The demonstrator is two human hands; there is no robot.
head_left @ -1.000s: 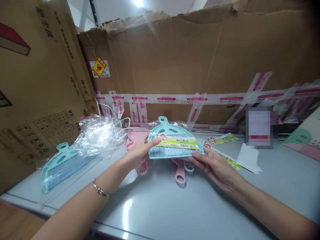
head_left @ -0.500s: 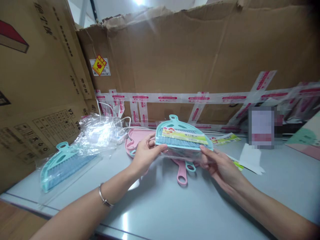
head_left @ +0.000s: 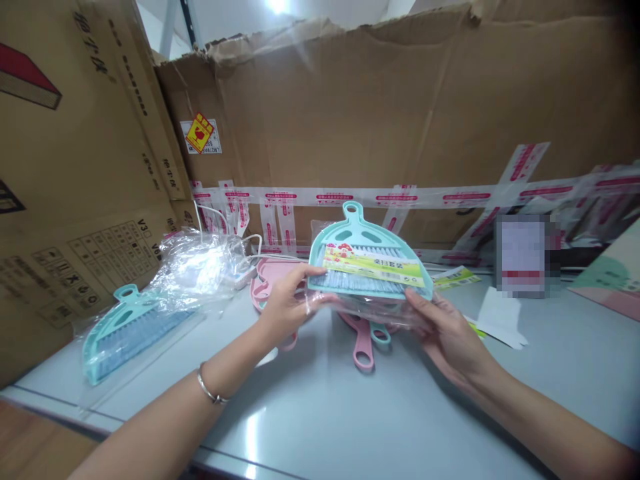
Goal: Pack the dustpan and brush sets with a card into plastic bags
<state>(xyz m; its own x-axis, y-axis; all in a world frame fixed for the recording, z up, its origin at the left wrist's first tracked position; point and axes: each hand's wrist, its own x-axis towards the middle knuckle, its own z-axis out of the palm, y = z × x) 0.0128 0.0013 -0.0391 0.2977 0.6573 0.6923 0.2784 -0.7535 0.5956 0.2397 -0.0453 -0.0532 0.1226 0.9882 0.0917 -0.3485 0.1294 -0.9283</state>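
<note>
Between my two hands, above the table, is a mint-green dustpan and brush set [head_left: 367, 239] in a clear plastic bag, its handle pointing away from me. A printed yellow-green label card [head_left: 370, 267] lies across the blue bristles inside. My left hand [head_left: 293, 300] pinches the bag at its near left corner. On the near right corner, my right hand [head_left: 440, 327] grips the set, thumb on top. Below it, partly hidden, several pink dustpans [head_left: 275, 273] and a pink handle [head_left: 363, 347] rest on the table, with a mint handle ring [head_left: 381, 335] beside them.
Another bagged mint dustpan set [head_left: 135, 327] lies at the left, near crumpled clear plastic bags [head_left: 200, 260]. Loose label cards [head_left: 457, 277] and white paper [head_left: 500, 320] lie at the right. A large taped carton [head_left: 350, 120] walls off the table's back; another carton [head_left: 90, 200] stands left.
The bagged set has been tipped up, so its face and label show more fully. My left thumb has shifted up along its left edge. Both hands still hold it.
</note>
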